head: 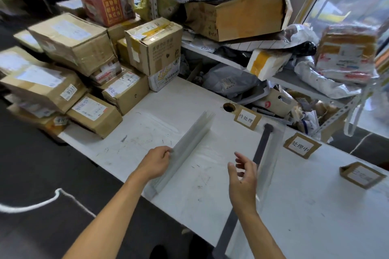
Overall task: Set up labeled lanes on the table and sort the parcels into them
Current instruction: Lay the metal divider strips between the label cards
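Left hand [156,161], forearm reaching in from the lower left, pinches the near part of an upright translucent divider [189,145] between thumb and curled fingers. The divider stands on edge on the white bench [315,216] and runs away from the person toward the far edge. Right hand [242,176], forearm entering from the lower right, hovers above the bench with palm turned left and fingers spread and loosely bent, holding nothing; it is near but apart from the divider. Just to its right lies a second translucent divider [271,153] with a dark grey bar [261,147] along it, extending from the near edge of the bench toward the far edge; part of the bar is hidden by the right forearm.

Along the far edge stand three cardboard-framed lane labels: the first label [246,119] just beyond the far end of the held divider, beside a round cable hole [229,107]; the second label [301,145] to its right; the third label [361,174] farther right, its text blurred.

Stacked cardboard parcels [73,48] occupy the left end of the bench, well apart from the hands. Behind the bench, a metal shelf [280,78] carries an open carton [242,12], grey and white mailer bags and a taped parcel [347,52].
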